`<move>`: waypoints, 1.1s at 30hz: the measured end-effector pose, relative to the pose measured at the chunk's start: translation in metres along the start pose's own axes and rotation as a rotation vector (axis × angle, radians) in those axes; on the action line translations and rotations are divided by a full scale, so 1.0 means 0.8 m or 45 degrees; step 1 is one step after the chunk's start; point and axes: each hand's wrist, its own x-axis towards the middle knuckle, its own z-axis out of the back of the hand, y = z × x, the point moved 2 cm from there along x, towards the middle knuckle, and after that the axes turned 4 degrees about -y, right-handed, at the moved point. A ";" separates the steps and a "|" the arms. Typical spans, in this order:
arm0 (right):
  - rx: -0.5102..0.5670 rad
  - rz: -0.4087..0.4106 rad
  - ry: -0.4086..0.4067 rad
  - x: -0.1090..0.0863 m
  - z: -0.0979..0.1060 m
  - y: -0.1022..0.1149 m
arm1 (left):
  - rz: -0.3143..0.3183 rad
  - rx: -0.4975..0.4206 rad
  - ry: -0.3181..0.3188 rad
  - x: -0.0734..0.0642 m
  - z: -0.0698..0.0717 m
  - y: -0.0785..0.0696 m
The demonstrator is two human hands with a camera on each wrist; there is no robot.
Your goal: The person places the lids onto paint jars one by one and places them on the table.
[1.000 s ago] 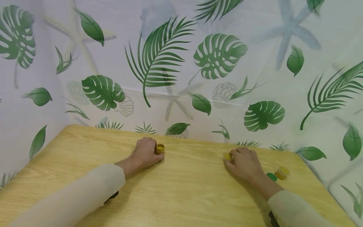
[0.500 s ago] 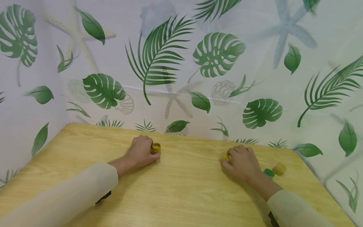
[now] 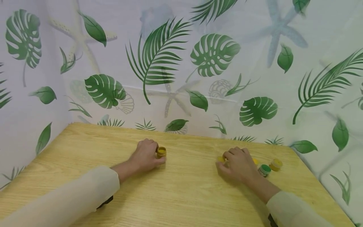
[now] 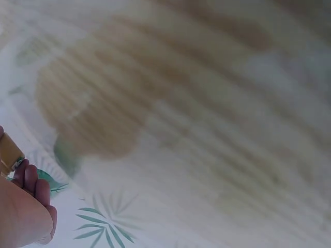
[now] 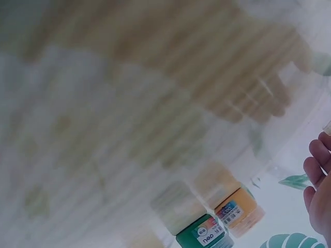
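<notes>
In the head view my left hand [image 3: 146, 155] grips a small paint jar [image 3: 161, 152] at the table's back middle. The jar is uncapped and upright, with ochre-yellow paint inside. Its orange side [image 4: 10, 154] shows by the fingers in the left wrist view. To the right, my right hand [image 3: 236, 164] holds a small yellow thing [image 3: 221, 159] between thumb and fingers. Most of that thing is hidden, so I cannot tell whether it is a lid or a jar. Beside the right wrist stands a green paint jar [image 3: 264, 170], with an ochre paint jar [image 3: 276, 164] to its right.
Another yellow-topped thing [image 3: 255, 161] shows partly behind the right hand. The wood-look table [image 3: 175, 189] ends at a leaf-printed wall covering [image 3: 170, 72]. In the right wrist view the table surface reflects the jars and hand.
The head view has turned slightly. My right hand has shifted a little toward the table's front, uncovering more of the green jar and the yellow-topped thing. The left hand keeps its grip on the paint jar.
</notes>
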 end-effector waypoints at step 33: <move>0.081 -0.017 0.005 -0.003 -0.001 0.016 | -0.153 -0.089 0.045 -0.003 -0.019 -0.017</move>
